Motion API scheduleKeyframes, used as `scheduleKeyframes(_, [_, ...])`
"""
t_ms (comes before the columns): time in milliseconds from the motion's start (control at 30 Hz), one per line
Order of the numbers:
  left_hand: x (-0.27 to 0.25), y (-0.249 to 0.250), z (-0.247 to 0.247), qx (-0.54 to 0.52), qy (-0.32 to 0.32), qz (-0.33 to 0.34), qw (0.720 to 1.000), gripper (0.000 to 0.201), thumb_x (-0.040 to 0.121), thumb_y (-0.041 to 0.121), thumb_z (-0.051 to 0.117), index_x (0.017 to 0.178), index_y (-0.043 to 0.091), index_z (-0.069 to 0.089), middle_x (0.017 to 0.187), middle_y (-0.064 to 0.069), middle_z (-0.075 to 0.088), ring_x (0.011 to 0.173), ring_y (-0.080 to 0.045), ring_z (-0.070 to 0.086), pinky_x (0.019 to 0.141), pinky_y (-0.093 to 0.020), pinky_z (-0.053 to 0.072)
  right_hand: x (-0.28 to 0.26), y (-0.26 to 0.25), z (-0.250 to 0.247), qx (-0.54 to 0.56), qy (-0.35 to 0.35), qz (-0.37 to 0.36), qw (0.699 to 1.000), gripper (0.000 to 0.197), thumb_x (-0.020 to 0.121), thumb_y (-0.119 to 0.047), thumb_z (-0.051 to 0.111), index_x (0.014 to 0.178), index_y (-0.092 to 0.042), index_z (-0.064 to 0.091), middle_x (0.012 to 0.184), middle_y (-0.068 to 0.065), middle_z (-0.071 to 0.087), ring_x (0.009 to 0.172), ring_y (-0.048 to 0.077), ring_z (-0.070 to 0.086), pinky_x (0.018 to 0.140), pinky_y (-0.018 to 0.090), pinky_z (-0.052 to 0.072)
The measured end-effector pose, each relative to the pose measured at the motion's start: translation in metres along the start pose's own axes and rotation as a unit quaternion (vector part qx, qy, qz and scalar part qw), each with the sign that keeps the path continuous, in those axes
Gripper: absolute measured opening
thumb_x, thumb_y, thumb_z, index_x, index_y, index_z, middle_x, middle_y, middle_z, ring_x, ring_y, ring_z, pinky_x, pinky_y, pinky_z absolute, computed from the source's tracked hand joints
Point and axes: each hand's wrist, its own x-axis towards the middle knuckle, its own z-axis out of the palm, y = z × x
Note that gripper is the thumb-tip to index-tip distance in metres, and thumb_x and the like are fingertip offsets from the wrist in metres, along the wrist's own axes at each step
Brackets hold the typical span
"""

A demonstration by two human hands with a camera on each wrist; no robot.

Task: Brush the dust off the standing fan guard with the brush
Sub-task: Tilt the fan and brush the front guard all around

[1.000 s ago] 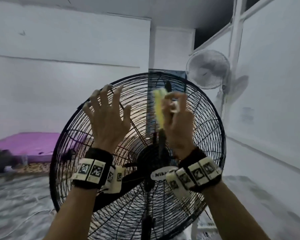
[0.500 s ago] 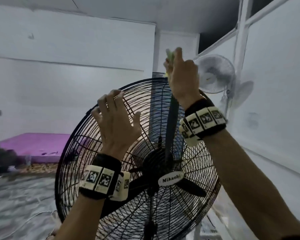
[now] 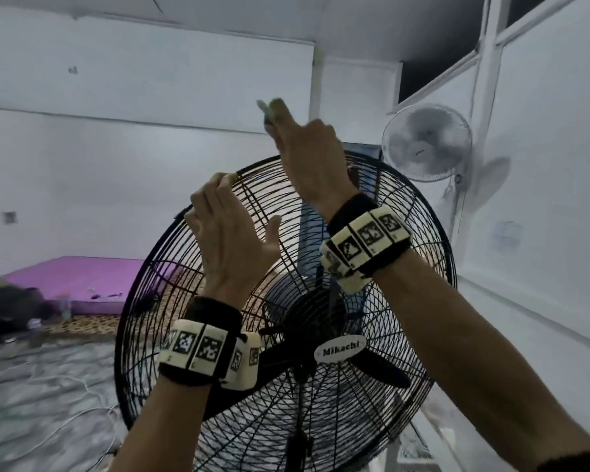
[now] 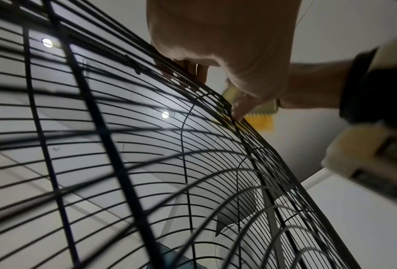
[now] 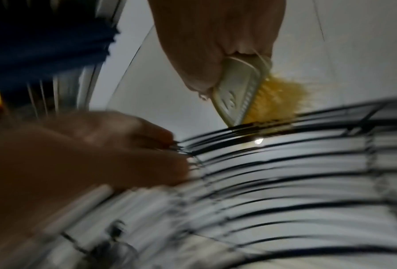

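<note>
The black wire fan guard (image 3: 382, 413) fills the middle of the head view, with the fan's blades behind it. My left hand (image 3: 235, 209) is at the guard's upper left rim, fingers curled over the wires and thumb spread. In the right wrist view the left hand (image 5: 105, 145) hooks the wires. My right hand (image 3: 297, 141) is above the top rim and grips a pale brush (image 5: 239, 91). Its yellow bristles (image 5: 275, 98) touch the rim wires. In the head view only the brush tip (image 3: 264, 109) shows past the fingers.
A white wall fan (image 3: 426, 141) hangs on the right wall, behind the guard. A purple mattress (image 3: 75, 277) lies on the floor at the left with dark clutter beside it. A white cable (image 3: 65, 424) runs over the grey floor.
My right hand carried the brush from the guard's middle up to the top rim, then left along it. My left hand rose and curled over the upper left rim.
</note>
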Motion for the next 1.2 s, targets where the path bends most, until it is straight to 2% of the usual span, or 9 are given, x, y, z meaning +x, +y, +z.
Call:
scheduleKeyframes(133, [-0.002, -0.001, 0.002, -0.005, 0.007, 0.015, 1.0, 0.074, 0.082, 0.044, 0.074, 0.136, 0.001, 0.049, 0.141, -0.016, 0.05, 0.127, -0.034, 0.043, 0.095, -0.052, 0.037, 0.0, -0.014, -0.005, 0.273, 0.118, 0.002, 0.955, 0.041, 0.104, -0.025, 0.054, 0.137, -0.003, 0.053, 0.087, 0.001, 0.074, 0.05, 0.002, 0.058, 0.05, 0.014, 0.047])
scheduleKeyframes(300, [-0.004, -0.007, 0.0, 0.003, 0.013, 0.031, 0.999, 0.068, 0.086, 0.051, 0.065, 0.134, 0.006, 0.051, 0.14, -0.013, 0.051, 0.127, -0.031, 0.042, 0.099, -0.047, 0.034, -0.033, 0.03, -0.014, 0.113, 0.29, 0.121, 0.943, 0.032, 0.107, -0.024, 0.045, 0.133, -0.01, 0.057, 0.058, -0.008, 0.055, 0.036, 0.002, 0.043, 0.031, 0.019, 0.039])
scheduleKeyframes(467, [-0.004, -0.005, 0.001, 0.035, 0.01, 0.029, 0.999, 0.063, 0.088, 0.045, 0.064, 0.136, 0.007, 0.051, 0.144, -0.011, 0.051, 0.135, -0.032, 0.044, 0.116, -0.058, 0.025, -0.096, -0.029, -0.005, 0.233, 0.156, 0.06, 0.958, 0.021, 0.107, -0.019, 0.048, 0.12, -0.006, 0.06, 0.06, -0.008, 0.055, 0.038, 0.0, 0.04, 0.037, 0.011, 0.027])
scheduleKeyframes(633, [-0.033, -0.006, -0.012, -0.083, 0.018, 0.039, 0.996, 0.053, 0.099, 0.032, 0.053, 0.145, 0.006, 0.052, 0.151, -0.011, 0.05, 0.141, -0.03, 0.041, 0.119, -0.041, 0.024, -0.138, -0.026, -0.04, 0.398, 0.189, 0.292, 0.849, 0.015, 0.11, -0.025, 0.043, 0.112, -0.015, 0.054, 0.075, -0.017, 0.053, 0.062, 0.001, 0.05, 0.053, 0.022, 0.042])
scheduleKeyframes(767, [-0.097, 0.017, -0.027, -0.22, -0.064, 0.043, 0.973, 0.052, 0.104, 0.038, 0.046, 0.144, 0.006, 0.054, 0.143, -0.011, 0.05, 0.13, -0.018, 0.047, 0.107, -0.02, 0.037, -0.186, -0.025, -0.056, 0.399, 0.167, 0.349, 0.831, 0.014, 0.112, -0.03, 0.032, 0.102, -0.031, 0.042, 0.083, -0.013, 0.043, 0.073, 0.002, 0.043, 0.067, 0.023, 0.041])
scheduleKeyframes(833, [-0.137, 0.023, -0.031, -0.311, -0.193, 0.034, 0.93, 0.056, 0.105, 0.045, 0.046, 0.149, 0.012, 0.048, 0.141, -0.003, 0.046, 0.119, -0.003, 0.055, 0.095, -0.014, 0.049, -0.217, -0.035, -0.061, 0.375, 0.151, 0.357, 0.842, 0.02, 0.112, -0.024, 0.031, 0.095, -0.029, 0.04, 0.08, -0.015, 0.042, 0.068, -0.002, 0.042, 0.061, 0.017, 0.038])
scheduleKeyframes(933, [-0.194, 0.027, -0.024, -0.433, -0.355, -0.084, 0.824, 0.058, 0.104, 0.048, 0.057, 0.155, 0.026, 0.041, 0.136, 0.013, 0.057, 0.11, -0.011, 0.067, 0.089, -0.027, 0.059, -0.27, -0.043, -0.061, 0.357, 0.14, 0.402, 0.832, 0.023, 0.111, -0.022, 0.033, 0.089, -0.023, 0.041, 0.073, -0.016, 0.047, 0.06, -0.001, 0.042, 0.054, 0.025, 0.035])
scheduleKeyframes(1100, [-0.277, 0.03, 0.009, -0.582, -0.415, -0.379, 0.588, 0.05, 0.094, 0.021, 0.072, 0.143, 0.021, 0.059, 0.134, 0.0, 0.069, 0.12, -0.024, 0.069, 0.102, -0.044, 0.056, -0.371, -0.04, -0.061, 0.309, 0.022, 0.41, 0.858, 0.018, 0.106, -0.022, 0.049, 0.091, -0.015, 0.055, 0.068, -0.008, 0.051, 0.059, 0.004, 0.05, 0.057, 0.015, 0.035])
scheduleKeyframes(1200, [-0.321, 0.018, 0.037, -0.597, -0.417, -0.487, 0.482, 0.055, 0.093, 0.003, 0.069, 0.146, 0.008, 0.055, 0.129, -0.012, 0.069, 0.119, -0.031, 0.063, 0.109, -0.05, 0.047, -0.424, -0.028, -0.075, 0.324, -0.07, 0.392, 0.858, 0.013, 0.095, -0.005, 0.056, 0.105, -0.007, 0.064, 0.099, -0.004, 0.065, 0.085, 0.0, 0.063, 0.07, 0.01, 0.045])
